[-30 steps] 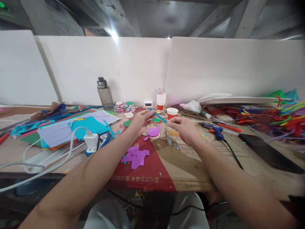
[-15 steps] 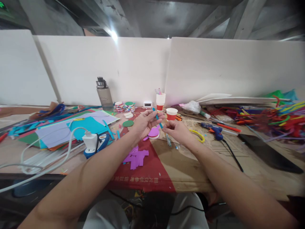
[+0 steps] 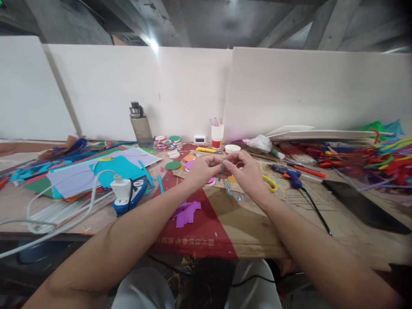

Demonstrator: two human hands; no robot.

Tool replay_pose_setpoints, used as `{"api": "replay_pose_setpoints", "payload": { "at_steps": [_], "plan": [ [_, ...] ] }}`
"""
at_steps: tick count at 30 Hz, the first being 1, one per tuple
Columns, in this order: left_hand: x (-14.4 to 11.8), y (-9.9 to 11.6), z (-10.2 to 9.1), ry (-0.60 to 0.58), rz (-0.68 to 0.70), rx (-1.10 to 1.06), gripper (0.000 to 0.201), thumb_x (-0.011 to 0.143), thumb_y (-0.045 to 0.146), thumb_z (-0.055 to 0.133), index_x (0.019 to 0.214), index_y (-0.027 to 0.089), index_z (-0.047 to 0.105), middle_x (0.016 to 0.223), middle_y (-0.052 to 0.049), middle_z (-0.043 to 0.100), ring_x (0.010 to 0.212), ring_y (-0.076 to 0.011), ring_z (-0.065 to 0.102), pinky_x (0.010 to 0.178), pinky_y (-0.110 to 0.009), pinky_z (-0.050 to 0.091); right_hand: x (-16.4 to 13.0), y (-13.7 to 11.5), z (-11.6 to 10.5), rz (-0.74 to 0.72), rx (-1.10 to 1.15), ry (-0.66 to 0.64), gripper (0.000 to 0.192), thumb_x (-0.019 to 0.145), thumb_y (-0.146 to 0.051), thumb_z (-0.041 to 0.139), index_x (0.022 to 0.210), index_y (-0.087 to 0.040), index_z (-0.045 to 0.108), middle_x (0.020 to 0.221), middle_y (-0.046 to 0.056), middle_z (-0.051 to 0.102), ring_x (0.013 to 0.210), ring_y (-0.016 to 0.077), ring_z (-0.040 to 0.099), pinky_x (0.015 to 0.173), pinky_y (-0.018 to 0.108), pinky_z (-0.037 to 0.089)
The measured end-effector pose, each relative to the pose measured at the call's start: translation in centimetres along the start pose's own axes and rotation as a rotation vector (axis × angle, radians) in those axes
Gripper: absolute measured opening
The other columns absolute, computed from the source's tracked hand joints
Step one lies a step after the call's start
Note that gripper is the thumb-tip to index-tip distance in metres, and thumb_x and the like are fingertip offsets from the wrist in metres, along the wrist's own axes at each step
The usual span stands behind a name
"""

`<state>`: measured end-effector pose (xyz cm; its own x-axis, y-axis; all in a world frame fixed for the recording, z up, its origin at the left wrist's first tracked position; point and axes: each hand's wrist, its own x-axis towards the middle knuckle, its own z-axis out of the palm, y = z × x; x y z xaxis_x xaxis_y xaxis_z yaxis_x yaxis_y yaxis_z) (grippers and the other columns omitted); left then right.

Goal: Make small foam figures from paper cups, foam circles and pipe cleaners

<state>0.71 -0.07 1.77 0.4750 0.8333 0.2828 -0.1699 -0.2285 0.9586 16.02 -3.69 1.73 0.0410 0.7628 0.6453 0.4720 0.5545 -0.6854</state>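
Observation:
My left hand (image 3: 206, 170) and my right hand (image 3: 241, 171) meet above the middle of the table, fingertips pinched together on a small blue paper strip (image 3: 222, 171). Most of the strip is hidden by the fingers. Beneath the hands lies a white-rimmed disc with a purple top (image 3: 210, 182), partly covered. A pen (image 3: 228, 189) rests just below my right hand. Purple paper strips (image 3: 187, 213) are heaped nearer to me on the red part of the table cover. Beyond my hands stand a red and white paper cup (image 3: 232, 149) and a yellow cutter knife (image 3: 207, 149) lying flat.
On the left are coloured paper sheets (image 3: 119, 171), a power socket (image 3: 128, 195) with a white cable, and a bottle (image 3: 140, 126). To the right lie a yellow tape ring (image 3: 270, 183), a blue glue gun (image 3: 291, 178), a black tablet-like slab (image 3: 363, 206) and tangled coloured strips (image 3: 380, 161).
Both hands have come closer together and a little lower. The blue strip, stretched out between them before, is now mostly covered by the fingers. The cutter knife behind has come into view.

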Motion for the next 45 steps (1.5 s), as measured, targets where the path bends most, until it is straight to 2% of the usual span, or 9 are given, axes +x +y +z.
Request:
{"api": "replay_pose_setpoints", "payload": {
  "at_steps": [9,16,20,24,28,33,35,40,45],
  "plan": [
    [0.2,-0.4,-0.5,-0.13,-0.046,-0.019,0.041,0.068,0.044,0.081,0.09,0.011,0.07,0.09,-0.01,0.075,0.083,-0.0195,0.072,0.08,-0.034,0.059,0.1,0.2,-0.2,0.1,0.155,-0.01,0.016,0.08,-0.033,0.066,0.074,-0.019,0.063,0.072,0.001,0.062,0.067,0.0145,0.054,0.063,0.029,0.044],
    [0.1,-0.4,-0.4,-0.118,-0.112,-0.069,0.042,0.064,0.044,0.083,0.085,0.01,0.069,0.08,-0.01,0.074,0.08,-0.0207,0.072,0.081,-0.038,0.058,0.2,0.0,-0.4,0.11,0.208,0.008,0.013,0.074,-0.028,0.067,0.066,-0.019,0.061,0.065,-0.002,0.059,0.061,0.013,0.053,0.06,0.028,0.042],
    [0.4,-0.6,-0.6,-0.068,-0.124,-0.111,0.037,0.068,0.039,0.082,0.082,0.009,0.067,0.081,-0.01,0.074,0.077,-0.0185,0.072,0.08,-0.035,0.059,0.5,0.6,-0.4,0.105,0.172,-0.052,0.019,0.082,-0.035,0.06,0.087,-0.018,0.065,0.082,0.001,0.066,0.073,0.0146,0.058,0.068,0.029,0.045],
    [0.6,-0.5,-1.0,0.053,-0.186,-0.222,0.023,0.074,0.026,0.079,0.08,0.009,0.065,0.08,-0.01,0.074,0.071,-0.0152,0.072,0.072,-0.026,0.059,1.1,1.3,-0.7,0.126,-0.006,-0.111,0.025,0.085,-0.039,0.056,0.093,-0.017,0.064,0.09,0.004,0.068,0.077,0.0158,0.059,0.073,0.03,0.045],
    [0.8,-0.1,-1.5,0.163,-0.241,-0.324,0.008,0.081,0.014,0.07,0.081,0.009,0.064,0.08,-0.01,0.074,0.07,-0.0146,0.072,0.068,-0.023,0.059,1.8,0.9,-1.4,0.152,-0.295,-0.29,0.018,0.087,-0.03,0.054,0.09,-0.016,0.065,0.092,0.008,0.071,0.079,0.0182,0.062,0.074,0.031,0.046],
    [1.0,0.0,-2.2,0.207,-0.266,-0.388,0.002,0.085,0.01,0.064,0.083,0.009,0.065,0.083,-0.012,0.074,0.07,-0.0148,0.072,0.067,-0.023,0.059,1.3,1.5,-3.7,0.092,-0.859,-0.453,0.027,0.094,-0.029,0.046,0.103,-0.013,0.067,0.11,0.019,0.068,0.1,0.0279,0.063,0.086,0.037,0.044],
    [1.0,0.0,-2.4,0.2,-0.265,-0.394,0.005,0.086,0.009,0.062,0.083,0.009,0.065,0.083,-0.012,0.075,0.071,-0.0148,0.072,0.068,-0.023,0.059,0.3,2.5,-4.9,0.16,-1.07,-0.586,0.028,0.092,-0.026,0.049,0.109,-0.011,0.065,0.115,0.021,0.065,0.107,0.0309,0.061,0.09,0.038,0.043],
    [1.3,-0.2,-2.9,0.18,-0.248,-0.385,0.007,0.087,0.01,0.06,0.082,0.01,0.065,0.083,-0.012,0.075,0.073,-0.0149,0.073,0.065,-0.021,0.059,-2.1,5.0,-6.5,0.263,-1.144,-0.66,0.026,0.089,-0.017,0.051,0.11,-0.011,0.065,0.106,0.022,0.066,0.099,0.0314,0.065,0.081,0.038,0.046],
    [1.5,-0.7,-3.7,0.153,-0.243,-0.396,0.005,0.083,0.014,0.067,0.084,0.011,0.064,0.08,-0.011,0.074,0.067,-0.0169,0.072,0.061,-0.026,0.059,-1.5,5.8,-6.2,0.274,-1.08,-0.644,0.04,0.087,-0.013,0.048,0.125,-0.017,0.058,0.108,0.017,0.068,0.095,0.0268,0.066,0.074,0.032,0.046]
  ]
}}
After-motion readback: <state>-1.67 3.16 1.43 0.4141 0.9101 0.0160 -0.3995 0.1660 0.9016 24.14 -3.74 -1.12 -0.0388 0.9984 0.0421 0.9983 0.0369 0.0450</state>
